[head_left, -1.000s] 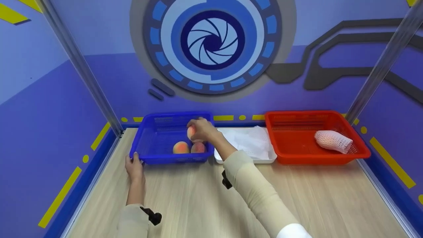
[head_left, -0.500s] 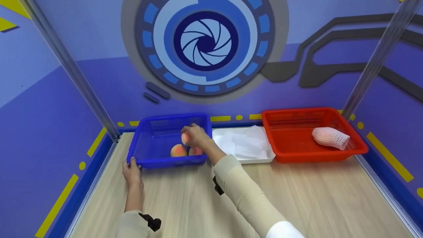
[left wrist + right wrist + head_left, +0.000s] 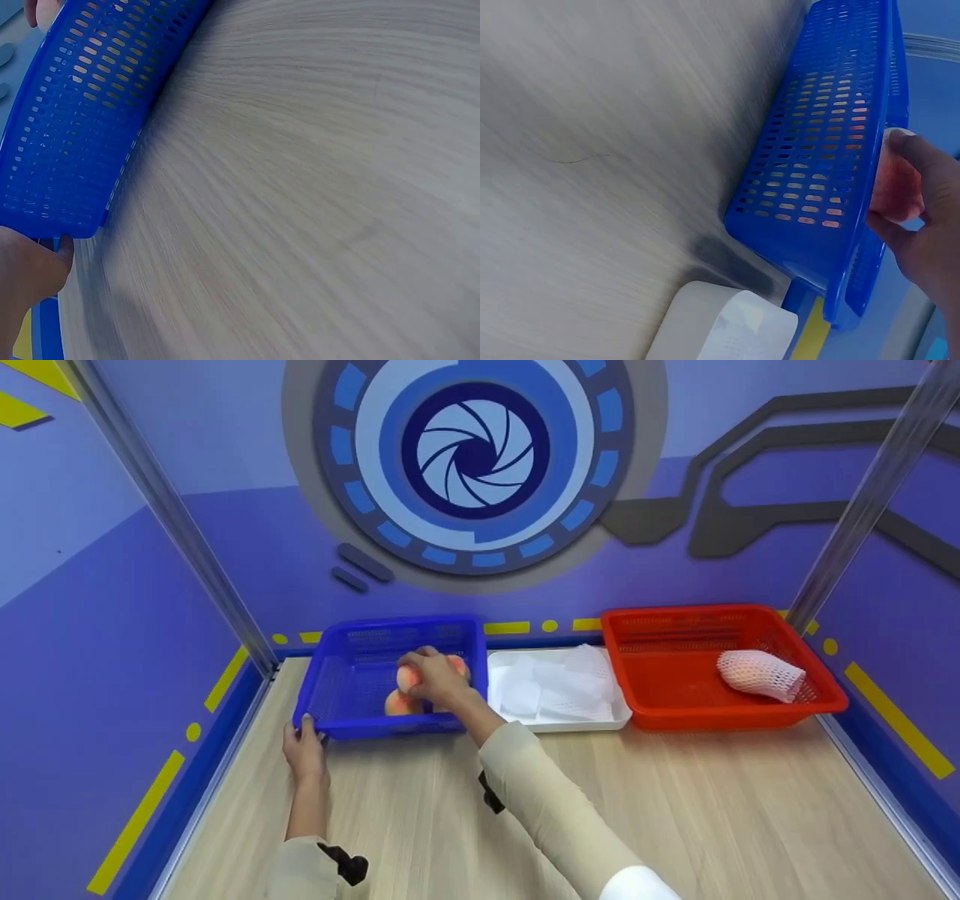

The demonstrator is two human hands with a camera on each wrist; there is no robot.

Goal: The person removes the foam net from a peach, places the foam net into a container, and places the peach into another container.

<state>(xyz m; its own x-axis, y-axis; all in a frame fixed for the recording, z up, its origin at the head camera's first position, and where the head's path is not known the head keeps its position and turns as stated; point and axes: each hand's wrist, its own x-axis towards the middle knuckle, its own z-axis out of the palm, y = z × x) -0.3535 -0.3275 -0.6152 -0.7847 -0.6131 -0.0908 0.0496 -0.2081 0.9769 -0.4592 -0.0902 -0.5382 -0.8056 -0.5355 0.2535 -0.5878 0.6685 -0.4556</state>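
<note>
My right hand (image 3: 441, 681) grips a peach (image 3: 409, 679) inside the blue basket (image 3: 375, 727), low over a second peach (image 3: 400, 704). Another peach (image 3: 457, 664) shows just behind that hand, partly covered by it. In the right wrist view, thumb and fingers pinch the reddish peach (image 3: 897, 184) beyond the basket's rim. My left hand (image 3: 305, 751) holds the basket's near left corner, its thumb up at the rim. From the left wrist, the left hand (image 3: 34, 266) appears at the end of the slotted basket wall (image 3: 82, 112).
A white tray (image 3: 555, 727) with thin white foam nets (image 3: 562, 682) stands right of the blue basket. Beyond it is a red basket (image 3: 660, 720) containing one fruit in a white foam net (image 3: 759, 675). Walls enclose the wooden table (image 3: 675, 802) at the back and sides.
My right hand has shifted left and toward the near side with the peach. One peach has come into view behind it. The left hand keeps its hold on the corner.
</note>
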